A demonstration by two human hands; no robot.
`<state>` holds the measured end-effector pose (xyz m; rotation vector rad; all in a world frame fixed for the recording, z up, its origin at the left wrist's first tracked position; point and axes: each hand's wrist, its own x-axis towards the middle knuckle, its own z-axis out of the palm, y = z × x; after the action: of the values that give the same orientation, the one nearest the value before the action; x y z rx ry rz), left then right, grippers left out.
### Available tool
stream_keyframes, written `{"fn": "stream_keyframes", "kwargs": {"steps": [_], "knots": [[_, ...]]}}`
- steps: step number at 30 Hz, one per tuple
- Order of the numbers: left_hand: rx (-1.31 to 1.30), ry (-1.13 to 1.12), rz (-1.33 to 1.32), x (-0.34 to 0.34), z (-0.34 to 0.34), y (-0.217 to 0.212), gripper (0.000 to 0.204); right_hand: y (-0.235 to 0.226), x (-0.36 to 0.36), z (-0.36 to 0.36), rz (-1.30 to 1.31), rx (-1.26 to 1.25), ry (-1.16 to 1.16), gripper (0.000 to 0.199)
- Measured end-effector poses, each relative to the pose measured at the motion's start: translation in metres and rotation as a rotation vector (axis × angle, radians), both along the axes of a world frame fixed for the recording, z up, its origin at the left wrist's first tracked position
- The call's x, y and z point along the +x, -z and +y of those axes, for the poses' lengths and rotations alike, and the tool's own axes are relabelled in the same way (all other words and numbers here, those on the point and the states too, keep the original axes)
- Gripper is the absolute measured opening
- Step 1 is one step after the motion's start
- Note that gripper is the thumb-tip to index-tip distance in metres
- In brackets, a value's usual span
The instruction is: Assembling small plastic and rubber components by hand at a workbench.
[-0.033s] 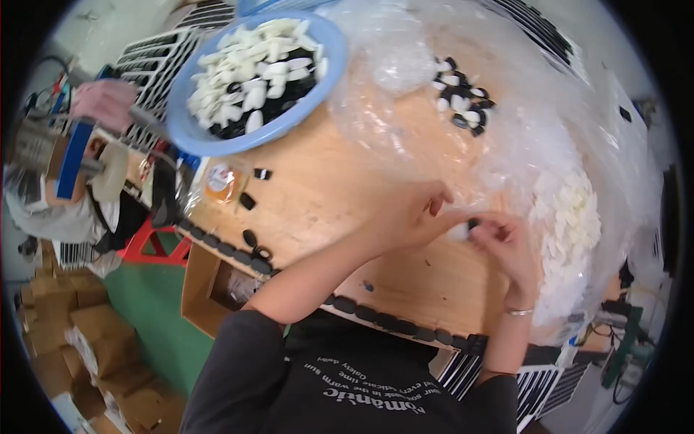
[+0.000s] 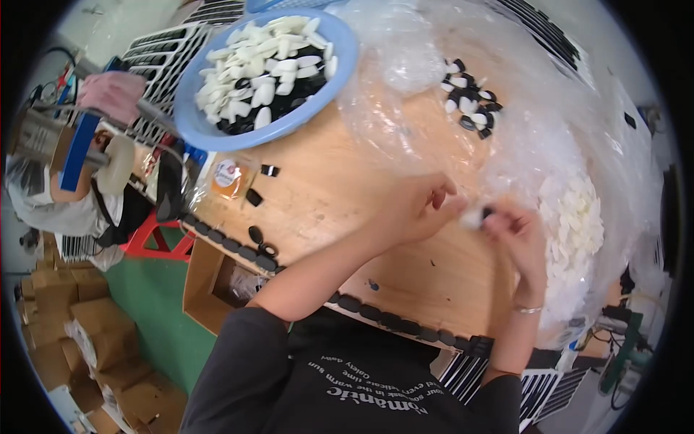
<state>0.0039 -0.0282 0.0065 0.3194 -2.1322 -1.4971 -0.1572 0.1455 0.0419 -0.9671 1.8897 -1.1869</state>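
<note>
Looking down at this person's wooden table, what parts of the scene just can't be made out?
- Small white-and-black piece between the left hand and right hand: fingers cover it and it is blurred, so its shape is unclear.
- Round blue plastic basin: white pieces hide most of the black ones beneath.
- Heap of white pieces: veiled by clear plastic film.
- Cardboard box under the table: its inside is hidden by the table edge.

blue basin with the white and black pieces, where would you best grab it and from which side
Take the blue basin by its rim on the near right arc, coming from the wooden table side. There the rolled lip overhangs bare wood, giving fingers room underneath. The far side is crowded by white grid racks. It looks heaped with pieces, so two hands at opposite rim points would probably be steadier.
</note>
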Motion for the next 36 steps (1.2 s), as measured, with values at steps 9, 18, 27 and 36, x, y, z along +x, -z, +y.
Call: {"fn": "stream_keyframes", "kwargs": {"steps": [9,18,27,36], "knots": [[0.284,-0.2,0.129,0.002,-0.015,0.011,0.01,-0.007,0.023,-0.025,0.393,-0.127,-0.104,0.035],[-0.668,-0.603,-0.505,0.065,-0.055,-0.03,0.03,0.016,0.032,0.016,0.121,-0.234,0.048,0.024],[-0.92,-0.604,-0.866,0.138,-0.097,0.021,0.027,0.03,0.039,0.008,0.094,-0.228,-0.019,0.02],[-0.681,-0.365,-0.539,0.114,-0.071,0.012,0.03,0.002,0.017,0.025,0.184,-0.21,0.146,0.019]]}}
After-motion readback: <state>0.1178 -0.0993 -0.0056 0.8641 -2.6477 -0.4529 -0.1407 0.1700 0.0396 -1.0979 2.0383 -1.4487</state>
